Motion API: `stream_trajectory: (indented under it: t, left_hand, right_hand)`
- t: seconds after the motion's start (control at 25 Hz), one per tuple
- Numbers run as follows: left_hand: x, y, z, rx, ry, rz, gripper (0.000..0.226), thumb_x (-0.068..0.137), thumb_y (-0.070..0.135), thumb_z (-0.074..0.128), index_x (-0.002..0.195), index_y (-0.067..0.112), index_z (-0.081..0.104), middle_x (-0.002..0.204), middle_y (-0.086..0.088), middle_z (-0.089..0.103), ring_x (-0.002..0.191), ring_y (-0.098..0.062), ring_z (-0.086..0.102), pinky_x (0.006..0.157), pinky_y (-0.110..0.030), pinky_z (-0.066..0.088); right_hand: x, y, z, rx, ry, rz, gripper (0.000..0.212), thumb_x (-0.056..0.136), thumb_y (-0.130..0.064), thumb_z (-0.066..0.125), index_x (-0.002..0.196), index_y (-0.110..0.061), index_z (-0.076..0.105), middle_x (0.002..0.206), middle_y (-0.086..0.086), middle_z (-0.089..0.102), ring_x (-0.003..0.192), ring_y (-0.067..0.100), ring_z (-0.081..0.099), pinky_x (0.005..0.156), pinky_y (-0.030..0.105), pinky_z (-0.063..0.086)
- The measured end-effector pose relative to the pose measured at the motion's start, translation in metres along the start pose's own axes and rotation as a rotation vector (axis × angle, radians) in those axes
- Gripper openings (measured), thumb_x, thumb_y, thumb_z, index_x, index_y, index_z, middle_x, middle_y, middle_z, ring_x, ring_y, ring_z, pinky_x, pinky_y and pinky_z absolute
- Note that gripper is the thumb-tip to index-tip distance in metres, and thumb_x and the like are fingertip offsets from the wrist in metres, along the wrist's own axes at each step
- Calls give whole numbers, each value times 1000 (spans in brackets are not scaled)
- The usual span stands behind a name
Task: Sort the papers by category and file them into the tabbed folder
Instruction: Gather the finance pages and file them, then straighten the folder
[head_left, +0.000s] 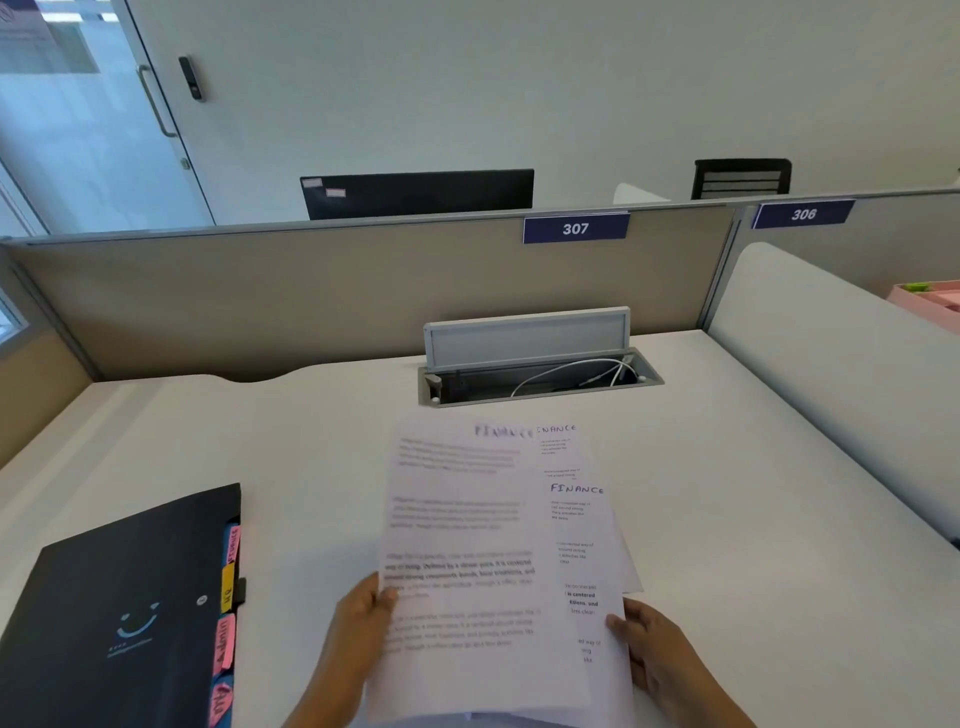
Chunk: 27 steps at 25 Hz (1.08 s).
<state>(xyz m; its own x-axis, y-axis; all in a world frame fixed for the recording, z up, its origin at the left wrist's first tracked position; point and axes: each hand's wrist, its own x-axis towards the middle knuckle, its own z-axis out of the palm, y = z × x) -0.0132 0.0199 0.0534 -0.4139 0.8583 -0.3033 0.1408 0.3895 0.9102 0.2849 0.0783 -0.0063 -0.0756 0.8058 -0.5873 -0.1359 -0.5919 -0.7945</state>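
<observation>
Gripped by left hand (358, 618) and right hand (644, 639) at its lower side edges: fanned papers (483, 561), long axis running away toward cable tray (540, 369), headed "FINANCE". Left of papers, closed on desk (753, 467): black tabbed folder (119, 608), tabs reading "Admin", "HR".

Open-plan office cubicle.
Numbered partition signs (575, 227), a grey divider (311, 291), a monitor (418, 193) behind it, and a tabletop (727, 493) cable hatch (540, 371).
</observation>
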Motion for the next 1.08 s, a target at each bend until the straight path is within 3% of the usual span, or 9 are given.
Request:
stream_trajectory:
  t: [0.16, 0.24, 0.36, 0.48, 0.8, 1.0, 1.08]
  left_hand:
    - [-1, -22, 19, 188, -177, -129, 22, 94, 6, 43, 90, 21, 59, 99, -7, 64, 91, -20, 59, 81, -24, 42]
    - [-2, -28, 24, 258, -244, -146, 24, 94, 6, 41, 86, 21, 58, 99, -5, 62, 92, -17, 57, 77, -21, 42]
    - [-5, -32, 27, 321, -279, -143, 27, 95, 7, 40, 79, 23, 55, 98, -2, 60, 91, -13, 55, 64, -11, 39]
    - [-7, -34, 32, 358, -320, -139, 26, 96, 8, 37, 83, 25, 52, 99, 1, 57, 94, -10, 53, 64, -8, 36]
    - [-6, -40, 50, 435, -403, -119, 21, 95, 15, 39, 103, 16, 58, 114, -2, 62, 99, -11, 57, 80, -16, 43]
    - [-4, -37, 48, 290, -94, -106, 10, 90, 17, 51, 90, 21, 60, 98, -3, 68, 89, -17, 61, 80, -25, 45]
    - [-3, -33, 47, 205, -85, -156, 9, 90, 19, 52, 87, 17, 61, 91, -5, 68, 81, -20, 64, 70, -28, 51]
  right_hand:
    - [-2, -1, -1, -7, -12, 2, 18, 89, -2, 53, 105, -5, 61, 99, 16, 72, 89, 34, 68, 77, 44, 57]
    - [0, 0, -1, -5, 5, 6, 20, 90, -6, 54, 109, -4, 60, 101, 15, 71, 92, 34, 68, 81, 45, 56]
    - [0, 2, 1, 43, 50, 16, 24, 93, -21, 51, 106, -3, 61, 100, 17, 71, 91, 33, 68, 73, 38, 56]
    - [-3, -1, -1, 93, 35, 55, 29, 92, -30, 50, 103, -5, 61, 101, 18, 70, 92, 32, 68, 69, 36, 57]
    - [-8, -11, 2, -83, -77, 78, 32, 82, 0, 62, 114, -2, 58, 103, 17, 71, 93, 35, 68, 84, 47, 54]
    - [-11, -17, 4, -9, -46, 43, 22, 87, 1, 55, 108, -8, 59, 102, 18, 70, 93, 36, 67, 81, 45, 55]
    - [-7, -14, 1, -47, 55, 38, 22, 87, 1, 54, 107, -5, 59, 104, 20, 69, 91, 38, 67, 78, 45, 56]
